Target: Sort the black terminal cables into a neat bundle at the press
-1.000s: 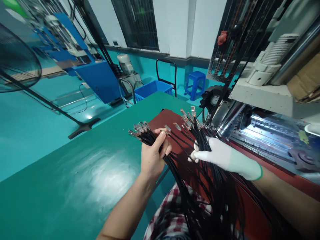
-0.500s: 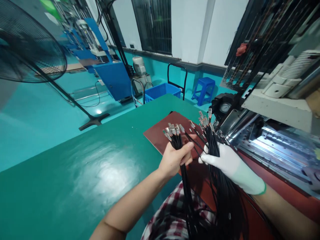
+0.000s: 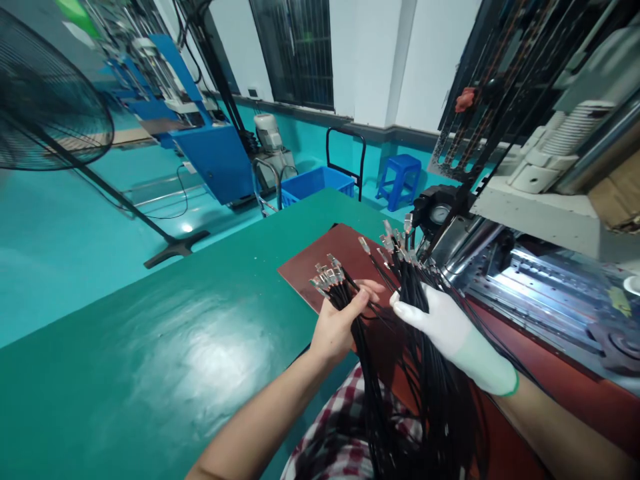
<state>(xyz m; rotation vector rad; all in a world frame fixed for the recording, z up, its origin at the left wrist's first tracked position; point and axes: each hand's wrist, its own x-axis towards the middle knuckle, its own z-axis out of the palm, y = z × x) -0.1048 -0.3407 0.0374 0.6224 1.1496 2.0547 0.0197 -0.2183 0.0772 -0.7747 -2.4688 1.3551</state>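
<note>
My bare left hand [image 3: 340, 323] is closed around a smaller bundle of black cables [image 3: 369, 380], whose metal connector ends [image 3: 327, 277] stick up above the thumb. To its right, my right hand [image 3: 443, 320] in a white glove grips a thicker bundle of black cables [image 3: 425, 360]. Silvery connector tips [image 3: 400, 240] fan out over that glove, and a few single cables lean out between the two hands. Both bundles hang down over my checkered clothing [image 3: 345, 427]. The fingertips of the two hands are close together, around thin cables.
Beneath the hands lies a reddish-brown sheet [image 3: 320, 250] on the green table [image 3: 150, 360]. A machine with a lit metal bed [image 3: 545, 287] stands close on the right. Beyond the table are a blue crate [image 3: 317, 183], a blue stool [image 3: 400, 180] and a standing fan [image 3: 50, 100].
The left hand with its bundle has shifted slightly down and left. The right hand stays around the thicker bundle. The whole view has moved a little.
</note>
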